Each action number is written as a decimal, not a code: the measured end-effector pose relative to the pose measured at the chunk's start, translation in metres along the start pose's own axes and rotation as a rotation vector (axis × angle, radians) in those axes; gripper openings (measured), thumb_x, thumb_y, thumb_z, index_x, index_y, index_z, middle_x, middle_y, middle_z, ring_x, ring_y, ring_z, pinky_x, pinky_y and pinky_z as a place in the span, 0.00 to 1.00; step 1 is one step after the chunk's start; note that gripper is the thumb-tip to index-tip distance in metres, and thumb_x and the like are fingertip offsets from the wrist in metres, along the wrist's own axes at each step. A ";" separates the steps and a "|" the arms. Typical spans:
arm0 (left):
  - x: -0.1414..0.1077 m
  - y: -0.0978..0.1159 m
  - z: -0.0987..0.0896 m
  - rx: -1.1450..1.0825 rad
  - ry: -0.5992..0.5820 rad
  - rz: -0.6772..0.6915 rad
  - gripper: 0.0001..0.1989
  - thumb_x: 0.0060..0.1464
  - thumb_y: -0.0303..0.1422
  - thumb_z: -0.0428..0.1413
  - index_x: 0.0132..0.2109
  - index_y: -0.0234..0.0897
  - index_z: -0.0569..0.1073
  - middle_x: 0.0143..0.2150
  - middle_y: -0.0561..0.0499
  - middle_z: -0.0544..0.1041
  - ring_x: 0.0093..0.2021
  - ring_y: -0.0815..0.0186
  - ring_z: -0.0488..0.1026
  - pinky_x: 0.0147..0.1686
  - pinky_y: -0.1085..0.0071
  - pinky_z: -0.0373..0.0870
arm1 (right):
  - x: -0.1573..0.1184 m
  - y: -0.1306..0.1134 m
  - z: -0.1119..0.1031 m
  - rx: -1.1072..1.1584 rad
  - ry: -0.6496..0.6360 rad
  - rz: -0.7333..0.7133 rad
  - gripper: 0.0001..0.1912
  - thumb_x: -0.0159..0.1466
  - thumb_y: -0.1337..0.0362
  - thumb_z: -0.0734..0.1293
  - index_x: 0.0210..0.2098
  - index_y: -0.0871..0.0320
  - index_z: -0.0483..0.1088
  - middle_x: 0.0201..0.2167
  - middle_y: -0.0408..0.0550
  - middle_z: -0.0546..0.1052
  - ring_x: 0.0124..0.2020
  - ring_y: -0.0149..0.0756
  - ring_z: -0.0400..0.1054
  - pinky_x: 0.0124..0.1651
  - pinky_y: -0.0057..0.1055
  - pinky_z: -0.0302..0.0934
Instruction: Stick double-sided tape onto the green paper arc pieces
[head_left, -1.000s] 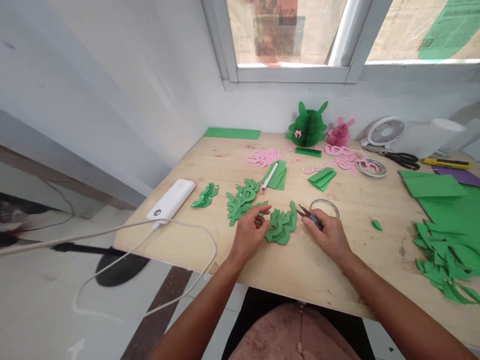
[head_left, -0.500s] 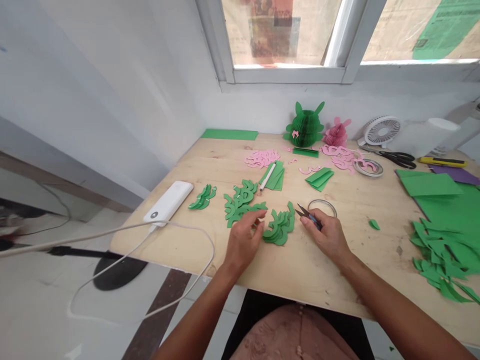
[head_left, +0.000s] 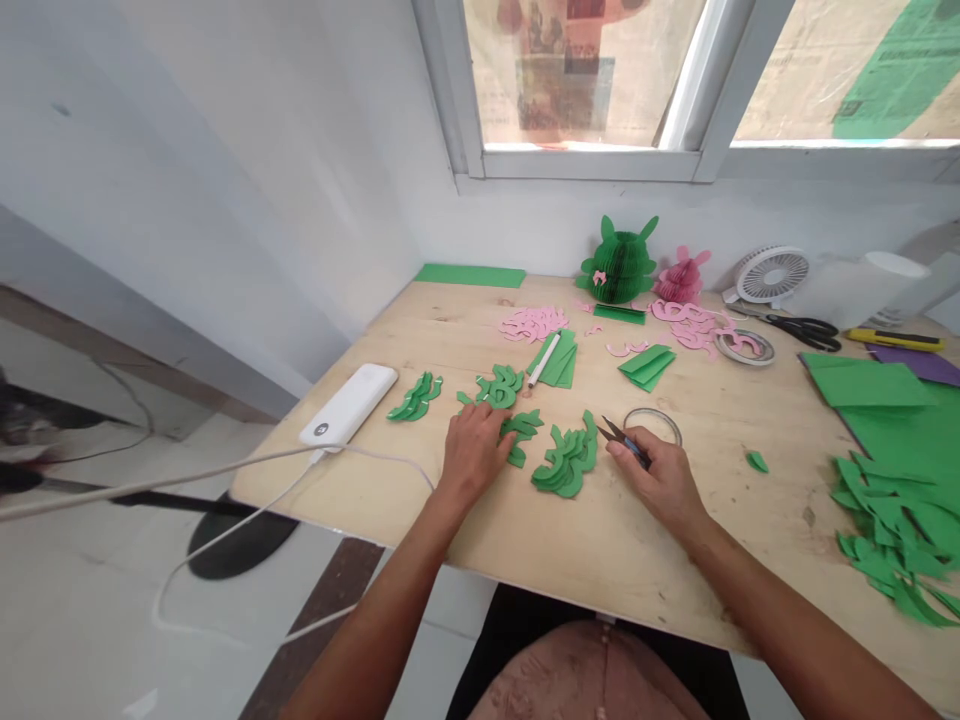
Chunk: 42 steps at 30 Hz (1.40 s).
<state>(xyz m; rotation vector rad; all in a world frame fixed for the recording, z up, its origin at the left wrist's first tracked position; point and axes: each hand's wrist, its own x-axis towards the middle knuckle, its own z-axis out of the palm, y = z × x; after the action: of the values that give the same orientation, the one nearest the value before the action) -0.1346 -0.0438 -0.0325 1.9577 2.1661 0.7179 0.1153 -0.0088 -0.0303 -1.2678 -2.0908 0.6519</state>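
Observation:
My left hand rests over a loose pile of curvy green paper cutouts, its fingers on the pieces and its thumb spread apart. The fingertips partly blend with the pile, and no piece is clearly gripped. My right hand is closed around a pair of small pointed scissors, whose dark blades are slightly apart and point up and left. Between the hands lies a stacked group of wavy green cutouts. A roll of tape lies just behind my right hand. Farther left sits a smaller stack of green cutouts.
A white power bank with a cable lies at left. A white pen rests on green paper. Pink cutouts, a green honeycomb figure and a small fan stand behind. Green scraps lie at right.
My left hand has shifted left and away from me, from beside the stacked cutouts onto the loose pile. My right hand still holds the scissors in about the same place. The view has tilted slightly.

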 end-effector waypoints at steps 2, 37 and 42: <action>0.003 0.001 0.001 -0.036 0.004 -0.015 0.05 0.47 0.26 0.56 0.33 0.40 0.74 0.34 0.46 0.73 0.42 0.53 0.68 0.42 0.59 0.61 | 0.000 0.000 0.000 0.010 -0.009 0.001 0.18 0.63 0.50 0.58 0.29 0.58 0.69 0.18 0.40 0.64 0.21 0.30 0.58 0.25 0.25 0.52; -0.015 0.039 -0.020 -1.718 -0.290 -0.640 0.11 0.45 0.35 0.62 0.32 0.37 0.69 0.30 0.49 0.75 0.30 0.67 0.72 0.29 0.71 0.70 | 0.000 -0.003 -0.003 0.284 -0.082 0.087 0.19 0.62 0.51 0.60 0.32 0.59 0.72 0.21 0.42 0.69 0.20 0.28 0.56 0.22 0.26 0.50; -0.027 0.059 -0.014 -1.854 -0.391 -0.652 0.10 0.44 0.33 0.63 0.32 0.37 0.69 0.29 0.50 0.74 0.28 0.68 0.72 0.27 0.74 0.68 | 0.003 -0.017 -0.005 0.511 -0.123 0.130 0.16 0.59 0.51 0.64 0.30 0.58 0.71 0.24 0.45 0.74 0.23 0.31 0.63 0.26 0.28 0.57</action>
<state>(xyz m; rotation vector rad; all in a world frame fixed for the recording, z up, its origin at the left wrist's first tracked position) -0.0829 -0.0714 -0.0002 0.3075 0.8126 1.2426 0.1073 -0.0129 -0.0145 -1.0908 -1.7765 1.2552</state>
